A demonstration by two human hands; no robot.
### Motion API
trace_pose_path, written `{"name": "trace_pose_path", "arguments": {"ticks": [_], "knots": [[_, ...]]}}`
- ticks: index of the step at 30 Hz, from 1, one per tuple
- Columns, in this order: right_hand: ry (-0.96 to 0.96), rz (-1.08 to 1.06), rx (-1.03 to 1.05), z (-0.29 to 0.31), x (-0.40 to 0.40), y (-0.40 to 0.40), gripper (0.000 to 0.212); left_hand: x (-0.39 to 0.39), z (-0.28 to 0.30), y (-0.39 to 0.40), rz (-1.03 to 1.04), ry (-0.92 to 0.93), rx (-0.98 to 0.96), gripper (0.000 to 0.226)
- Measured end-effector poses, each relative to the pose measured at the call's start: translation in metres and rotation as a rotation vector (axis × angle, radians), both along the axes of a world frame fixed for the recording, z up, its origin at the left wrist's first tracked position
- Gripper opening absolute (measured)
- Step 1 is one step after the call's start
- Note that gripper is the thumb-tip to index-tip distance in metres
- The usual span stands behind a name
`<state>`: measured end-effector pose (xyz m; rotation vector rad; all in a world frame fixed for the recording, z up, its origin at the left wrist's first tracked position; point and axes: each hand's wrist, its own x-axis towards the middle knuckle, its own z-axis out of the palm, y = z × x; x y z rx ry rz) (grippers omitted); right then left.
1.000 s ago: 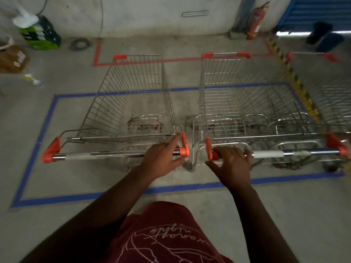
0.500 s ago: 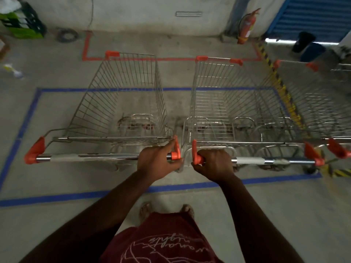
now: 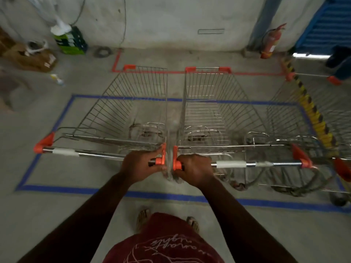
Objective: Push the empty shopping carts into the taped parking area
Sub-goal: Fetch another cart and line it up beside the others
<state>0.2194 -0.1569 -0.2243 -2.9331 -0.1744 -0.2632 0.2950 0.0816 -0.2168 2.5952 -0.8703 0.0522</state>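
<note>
Now two empty wire carts, left cart (image 3: 131, 111) and right cart (image 3: 214, 111), stand side by side mid-frame inside the blue tape (image 3: 47, 130), orange corner caps, chrome handlebars. Left hand (image 3: 140, 166) and right hand (image 3: 193, 170) each clamp a handlebar's inner end.
</note>
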Motion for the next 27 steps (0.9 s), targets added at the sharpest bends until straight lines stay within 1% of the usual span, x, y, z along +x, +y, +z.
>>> {"name": "trace_pose_path", "arguments": {"ticks": [1,3,4,5,6,8,9,10,12,14,19,24,27], "knots": [[0.064,0.038,0.064,0.003,0.004,-0.002,0.04,-0.003,0.0,-0.003,0.002,0.008,-0.004,0.086],[0.227,0.122,0.304,0.013,0.009,-0.012,0.056,-0.009,0.001,-0.008,0.022,0.019,0.008,0.086],[0.262,0.134,0.377,0.017,0.01,-0.023,0.063,-0.011,0.0,-0.009,0.03,0.022,0.015,0.086],[0.273,0.115,0.36,0.02,0.01,-0.035,0.066,-0.013,-0.001,-0.009,0.036,0.018,0.02,0.086],[0.276,0.075,0.261,0.02,0.008,-0.047,0.069,-0.015,-0.002,-0.01,0.041,0.004,0.025,0.086],[0.299,-0.011,0.05,0.016,0.001,-0.062,0.082,-0.018,0.0,-0.012,0.047,-0.028,0.032,0.088],[0.268,-0.036,0.002,0.012,-0.004,-0.064,0.085,-0.019,0.0,-0.013,0.044,-0.039,0.029,0.088],[0.197,-0.048,-0.019,0.009,-0.008,-0.062,0.084,-0.019,0.001,-0.013,0.044,-0.049,0.025,0.088],[0.058,-0.037,-0.035,0.004,-0.013,-0.055,0.075,-0.019,0.0,-0.011,0.046,-0.039,0.02,0.087],[-0.016,-0.048,-0.014,0.002,-0.014,-0.051,0.072,-0.018,0.0,-0.009,0.03,-0.022,-0.005,0.087],[-0.029,-0.099,0.008,0.002,-0.016,-0.042,0.073,-0.012,-0.003,-0.005,0.007,-0.095,0.011,0.089],[0.027,-0.142,-0.015,0.001,-0.015,-0.041,0.09,-0.01,-0.004,-0.004,-0.015,-0.129,0.071,0.093],[0.026,-0.143,-0.009,0.002,-0.013,-0.041,0.089,-0.009,-0.004,-0.005,0.004,-0.142,0.091,0.096]]}}
